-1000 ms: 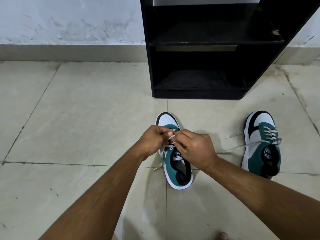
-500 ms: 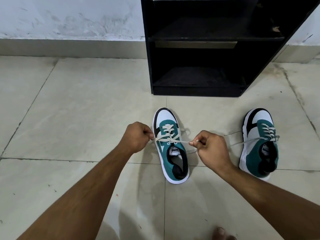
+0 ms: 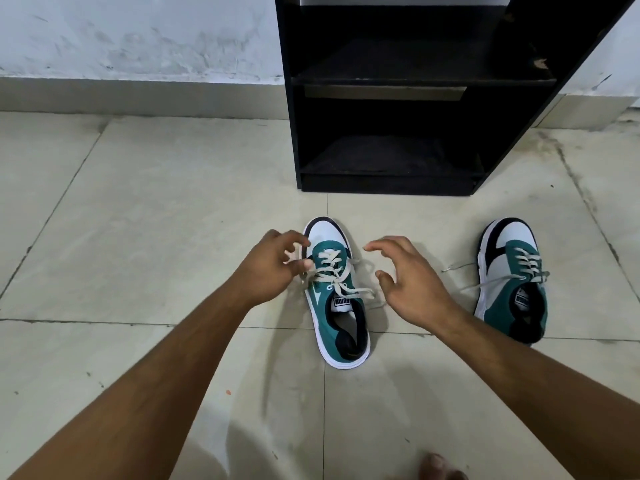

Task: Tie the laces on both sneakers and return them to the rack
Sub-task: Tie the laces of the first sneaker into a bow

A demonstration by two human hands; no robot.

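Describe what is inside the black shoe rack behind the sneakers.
The rack shows two dark shelves, upper and lower, with no shoes on either. Both sneakers sit on the floor. The shelves' back corners are too dark to tell.

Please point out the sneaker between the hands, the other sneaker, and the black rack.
Near sneaker (image 3: 333, 282), head view: on its laces.
Far sneaker (image 3: 516, 271), head view: on its green upper.
Black rack (image 3: 294, 133), head view: on its left wall.

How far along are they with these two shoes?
Roughly halfway through the tying. The middle sneaker looks knotted, and the right hand is open beside it. The left hand is at its laces; grip unclear. The other sneaker has loose laces. The rack holds neither.
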